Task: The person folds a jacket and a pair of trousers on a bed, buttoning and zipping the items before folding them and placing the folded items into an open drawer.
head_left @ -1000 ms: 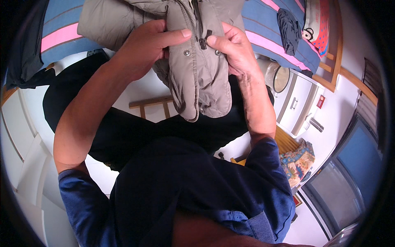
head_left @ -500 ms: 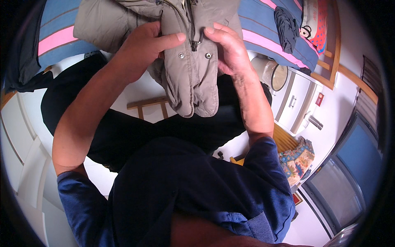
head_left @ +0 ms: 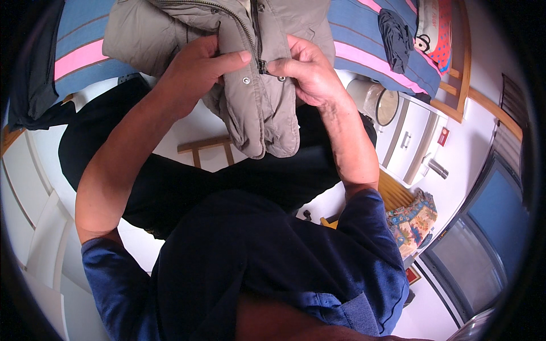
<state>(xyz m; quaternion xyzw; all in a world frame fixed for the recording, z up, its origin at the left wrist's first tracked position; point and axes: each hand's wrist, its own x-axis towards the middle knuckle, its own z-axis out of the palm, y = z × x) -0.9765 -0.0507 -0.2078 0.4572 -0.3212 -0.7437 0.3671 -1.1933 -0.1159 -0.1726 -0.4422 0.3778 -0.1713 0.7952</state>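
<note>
A grey-beige jacket (head_left: 250, 113) lies partly on the bed, its lower front edges hanging over my lap. Down its front runs a dark metal zipper (head_left: 245, 28), with the slider (head_left: 263, 67) low on it. My left hand (head_left: 213, 62) grips the left front panel, thumb on top beside the zipper and fingers hidden underneath. My right hand (head_left: 310, 71) is closed on the other panel, its thumb tip at the zipper slider and fingers behind the cloth. Round metal snaps show on the panels, one (head_left: 246, 80) below my left thumb.
The bed has a blue and pink striped cover (head_left: 79, 55). Dark crumpled cloth (head_left: 395, 40) and a red dotted bag (head_left: 441, 42) lie on it at right. A white drawer cabinet (head_left: 406, 136) stands right, near a flowered cloth (head_left: 412, 221). Dark clothing (head_left: 34, 74) hangs at left.
My right thumb has moved left and down onto the zipper slider. The jacket front has shifted slightly left and up. My left hand keeps its grip.
</note>
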